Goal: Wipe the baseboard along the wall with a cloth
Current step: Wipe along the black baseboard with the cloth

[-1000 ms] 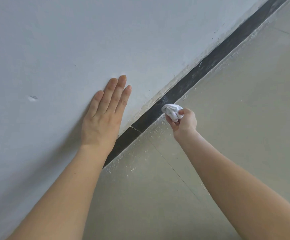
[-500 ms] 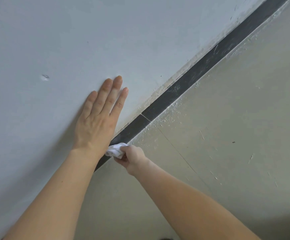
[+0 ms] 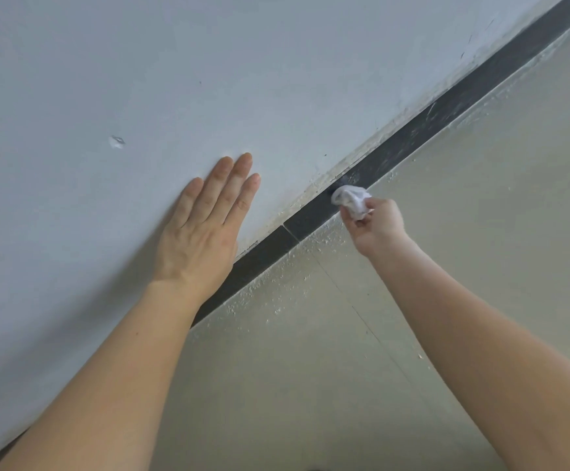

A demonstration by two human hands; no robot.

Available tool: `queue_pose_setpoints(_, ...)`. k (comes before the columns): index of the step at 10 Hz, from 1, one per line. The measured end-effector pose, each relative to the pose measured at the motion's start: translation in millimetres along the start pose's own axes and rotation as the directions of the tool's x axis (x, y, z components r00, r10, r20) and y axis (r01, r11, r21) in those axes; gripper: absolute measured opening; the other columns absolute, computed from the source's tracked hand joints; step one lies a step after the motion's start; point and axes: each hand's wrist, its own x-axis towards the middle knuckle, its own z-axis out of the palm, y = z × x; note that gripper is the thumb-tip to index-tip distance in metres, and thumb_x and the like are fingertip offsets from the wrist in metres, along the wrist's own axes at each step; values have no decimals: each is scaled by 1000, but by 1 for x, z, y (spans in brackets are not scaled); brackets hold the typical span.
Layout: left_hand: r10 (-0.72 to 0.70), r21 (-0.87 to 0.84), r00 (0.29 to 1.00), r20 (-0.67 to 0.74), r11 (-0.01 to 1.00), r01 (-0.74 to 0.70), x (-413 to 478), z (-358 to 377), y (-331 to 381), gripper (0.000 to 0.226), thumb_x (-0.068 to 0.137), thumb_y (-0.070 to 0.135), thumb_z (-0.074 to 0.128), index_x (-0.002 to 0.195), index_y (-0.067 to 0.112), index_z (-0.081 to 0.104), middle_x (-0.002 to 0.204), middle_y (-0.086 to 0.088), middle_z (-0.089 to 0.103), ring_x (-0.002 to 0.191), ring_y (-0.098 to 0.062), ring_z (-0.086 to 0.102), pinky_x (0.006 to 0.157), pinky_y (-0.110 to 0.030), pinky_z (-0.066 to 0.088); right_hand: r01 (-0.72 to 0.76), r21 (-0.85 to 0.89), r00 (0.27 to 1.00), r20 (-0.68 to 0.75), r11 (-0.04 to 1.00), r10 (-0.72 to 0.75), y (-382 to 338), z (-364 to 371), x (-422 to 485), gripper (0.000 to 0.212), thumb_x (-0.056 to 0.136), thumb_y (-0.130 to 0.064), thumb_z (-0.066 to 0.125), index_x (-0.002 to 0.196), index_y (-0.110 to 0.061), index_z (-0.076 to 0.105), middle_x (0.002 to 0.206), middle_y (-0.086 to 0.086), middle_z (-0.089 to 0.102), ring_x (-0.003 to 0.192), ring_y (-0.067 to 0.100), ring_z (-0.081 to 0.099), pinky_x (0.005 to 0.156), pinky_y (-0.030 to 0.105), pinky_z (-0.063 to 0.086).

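A dark grey baseboard (image 3: 446, 120) runs diagonally from lower left to upper right where the pale wall (image 3: 209, 79) meets the floor. My right hand (image 3: 377, 229) grips a crumpled white cloth (image 3: 351, 198) and holds it against the baseboard just right of a joint between two baseboard pieces. My left hand (image 3: 205, 226) lies flat on the wall with its fingers straight and together, a little above the baseboard.
The beige floor (image 3: 480, 232) is speckled with white paint or plaster crumbs along the baseboard's foot. A thin seam line crosses the floor. A small chip marks the wall (image 3: 117, 141) to the left of my left hand.
My right hand has swept the cloth back up and to the right along the baseboard, away from my left wrist. My left hand stays flat on the wall.
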Motion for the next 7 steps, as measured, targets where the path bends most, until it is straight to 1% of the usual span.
queue_pose_setpoints(1, 20, -28, 1000, -13, 999, -21, 14, -4, 8, 81, 84, 13, 40, 152, 16, -4, 154, -2, -26, 142, -18, -24, 116, -36, -12, 47, 6, 993, -111, 999, -46, -15, -5, -4, 22, 91, -11, 43, 107, -8, 57, 83, 9, 58, 62, 18, 56, 56, 27, 54)
queue_pose_setpoints(2, 43, -15, 998, -53, 999, -44, 43, -11, 21, 81, 84, 15, 40, 151, 15, -7, 155, -5, -24, 142, -22, -24, 114, -38, -14, -49, -129, 993, -115, 990, 34, 0, -10, -4, 22, 91, -12, 46, 111, -9, 56, 94, 13, 59, 64, 21, 57, 58, 29, 55)
queue_pose_setpoints(3, 29, -8, 991, -128, 999, -31, 72, -17, 32, 82, 85, 14, 46, 151, 14, -1, 157, -5, -11, 144, -24, -10, 115, -39, -9, -157, -384, 987, -32, 910, 157, 29, -13, -8, 20, 91, -8, 52, 110, -6, 59, 98, 18, 62, 68, 24, 61, 58, 31, 55)
queue_pose_setpoints(4, -7, 30, 991, -137, 999, 11, 87, -16, 38, 86, 86, 17, 51, 151, 13, -5, 158, -5, -12, 143, -25, -12, 114, -40, -10, -141, -478, 979, 65, 867, 195, 37, -2, -8, 24, 93, -5, 50, 116, -1, 57, 98, 17, 60, 70, 21, 61, 62, 29, 56)
queue_pose_setpoints(5, -25, 49, 994, -104, 998, 30, 88, -14, 42, 92, 85, 22, 57, 151, 13, -7, 156, -7, -19, 144, -25, -18, 114, -41, -12, -84, -464, 996, -10, 882, 89, 17, 12, 3, 38, 94, -3, 44, 132, 3, 45, 108, 13, 52, 71, 19, 57, 57, 25, 56)
queue_pose_setpoints(6, -16, 30, 997, -80, 999, 18, 87, -14, 42, 91, 85, 24, 58, 152, 15, -2, 158, -6, -15, 144, -23, -15, 114, -40, -13, -39, -795, 999, -38, 606, 15, -19, 22, 26, 24, 94, -16, 50, 115, -10, 60, 98, 4, 56, 70, 12, 52, 68, 18, 52)
queue_pose_setpoints(7, -22, 3, 996, -81, 1000, 22, 88, -14, 41, 87, 84, 22, 60, 153, 15, 6, 158, -4, -11, 145, -22, -11, 115, -39, -13, 9, -830, 984, -93, 558, -154, -49, 22, 26, 30, 95, -24, 49, 123, -12, 55, 88, -2, 48, 66, 6, 59, 74, 17, 51)
